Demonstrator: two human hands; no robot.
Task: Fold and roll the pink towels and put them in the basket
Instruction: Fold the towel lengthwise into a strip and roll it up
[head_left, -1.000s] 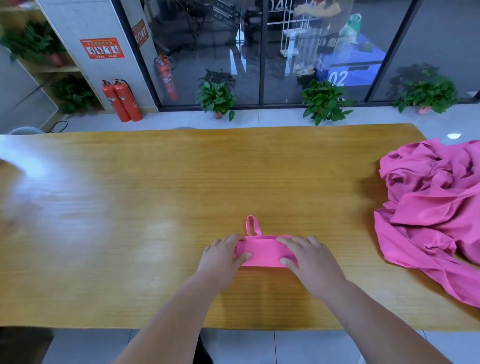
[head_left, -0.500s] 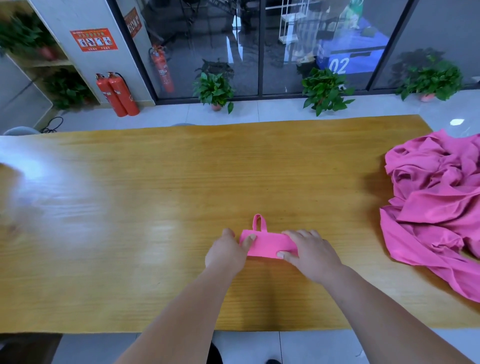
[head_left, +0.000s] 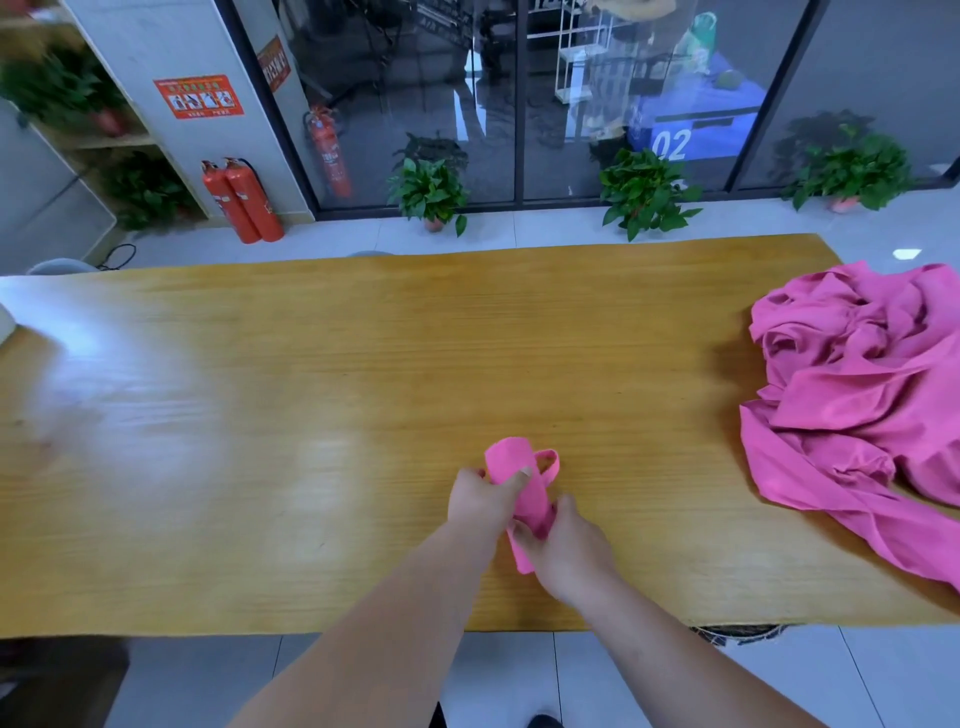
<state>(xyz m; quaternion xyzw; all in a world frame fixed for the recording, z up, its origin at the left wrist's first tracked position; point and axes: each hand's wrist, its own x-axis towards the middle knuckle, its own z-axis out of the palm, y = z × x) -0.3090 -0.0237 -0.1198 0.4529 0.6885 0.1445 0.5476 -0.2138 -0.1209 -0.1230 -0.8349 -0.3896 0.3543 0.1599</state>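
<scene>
A small pink towel (head_left: 511, 465), folded into a narrow strip with a hanging loop at its right side, is lifted off the wooden table (head_left: 311, 395) near the front edge. My left hand (head_left: 480, 496) grips its upper part, thumb across the front. My right hand (head_left: 566, 548) holds the lower end, fingers curled round it. A heap of crumpled pink towels (head_left: 862, 395) lies at the right end of the table. Under the table's front right edge a dark woven rim, perhaps the basket (head_left: 737, 633), just shows.
Beyond the table's far edge stand potted plants (head_left: 431, 189), red fire extinguishers (head_left: 241, 202) and a glass wall. Tiled floor shows below the front edge. A white object (head_left: 6, 322) sits at the far left table edge.
The folded towel lay flat crosswise under both hands; now both hands have lifted it and turned it lengthwise. The view has shifted slightly.
</scene>
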